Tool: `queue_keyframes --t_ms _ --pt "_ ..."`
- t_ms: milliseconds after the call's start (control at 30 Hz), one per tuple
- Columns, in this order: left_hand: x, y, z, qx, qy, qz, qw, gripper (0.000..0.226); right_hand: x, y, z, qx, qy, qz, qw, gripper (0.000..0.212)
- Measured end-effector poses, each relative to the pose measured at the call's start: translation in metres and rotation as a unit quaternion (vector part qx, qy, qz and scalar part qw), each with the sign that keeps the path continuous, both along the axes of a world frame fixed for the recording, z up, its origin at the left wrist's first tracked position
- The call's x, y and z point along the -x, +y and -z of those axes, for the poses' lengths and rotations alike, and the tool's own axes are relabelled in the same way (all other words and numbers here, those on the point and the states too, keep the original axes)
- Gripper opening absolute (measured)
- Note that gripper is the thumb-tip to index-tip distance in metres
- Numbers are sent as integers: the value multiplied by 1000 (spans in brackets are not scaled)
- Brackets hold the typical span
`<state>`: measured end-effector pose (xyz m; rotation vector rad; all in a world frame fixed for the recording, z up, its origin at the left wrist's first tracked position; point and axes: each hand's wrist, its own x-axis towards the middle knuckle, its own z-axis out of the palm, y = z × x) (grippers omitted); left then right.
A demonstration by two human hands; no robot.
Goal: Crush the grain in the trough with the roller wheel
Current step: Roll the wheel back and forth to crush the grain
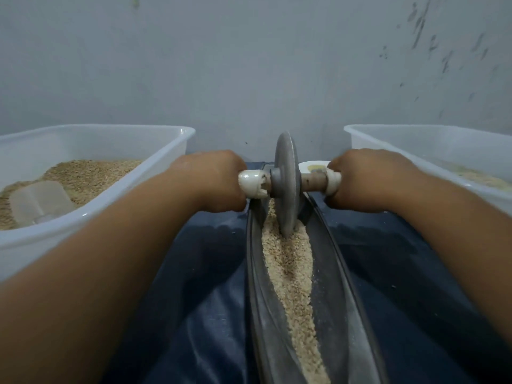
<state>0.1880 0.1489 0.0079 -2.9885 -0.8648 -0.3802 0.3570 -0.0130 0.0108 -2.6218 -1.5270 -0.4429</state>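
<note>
A grey metal roller wheel [286, 184] stands upright near the far end of a long narrow metal trough [336, 286]. Its rim is sunk into the pale crushed grain [291, 267] that fills the trough's groove toward me. A wooden axle with white end caps runs through the wheel. My left hand [213, 181] grips the left handle and my right hand [368, 180] grips the right handle, fingers curled round each. Both forearms reach forward on either side of the trough.
A clear plastic tub [91, 217] on the left holds brown grain and a translucent scoop [38, 200]. A second clear tub [443, 162] on the right holds a thin layer of grain. Dark blue cloth [199, 300] lies under the trough. A small white dish [313, 166] sits behind the wheel, near the wall.
</note>
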Motion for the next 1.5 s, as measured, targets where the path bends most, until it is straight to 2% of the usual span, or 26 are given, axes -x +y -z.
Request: queue_keyframes --t_ms 33,133,200,333,433,500,567,633,700,833,1000,1067,1200,1267,1367,1433,1500 --pt "0 0 2 -12 -8 -4 1000 24 0 0 3 -11 -9 -2 1000 36" --pt "3 -5 7 -44 -7 -11 999 28 0 -2 7 -18 -28 17 999 22" --pt "6 -10 7 -56 2 -15 998 26 3 -7 10 -8 -43 22 999 21" --pt "19 -21 7 -98 40 -7 994 27 12 -26 14 58 13 23 998 23" --pt "24 -25 13 -149 13 5 989 27 11 -32 24 61 34 29 997 21" --pt "21 -22 12 -141 11 4 990 26 9 -26 26 26 -6 40 999 19" --pt "15 -17 5 -97 36 9 995 25 10 -15 22 -11 -41 42 998 20" --pt "12 -15 0 -64 48 13 997 28 10 -9 18 -23 -44 34 998 18" --pt "19 -16 1 -69 51 22 996 33 10 -13 18 -5 -30 33 999 16" --pt "33 -20 13 -181 17 64 981 34 8 -32 34 15 2 39 999 16" --pt "17 -28 -1 -132 38 19 990 20 12 -19 21 22 15 53 998 17" --pt "21 -31 2 -145 20 12 989 18 15 -22 21 18 1 51 999 17" --pt "44 -37 29 -245 -49 -2 968 37 23 -40 32 -16 -69 37 997 14" --pt "42 -34 28 -214 -48 -7 976 35 22 -39 28 -13 -66 32 997 14" --pt "27 -29 13 -135 2 -3 991 18 18 -24 15 41 -21 32 998 16" --pt "21 -28 6 -124 9 4 992 15 16 -18 12 52 -8 36 998 17" --pt "27 -31 11 -150 -8 1 989 19 17 -23 15 38 -14 39 998 17"
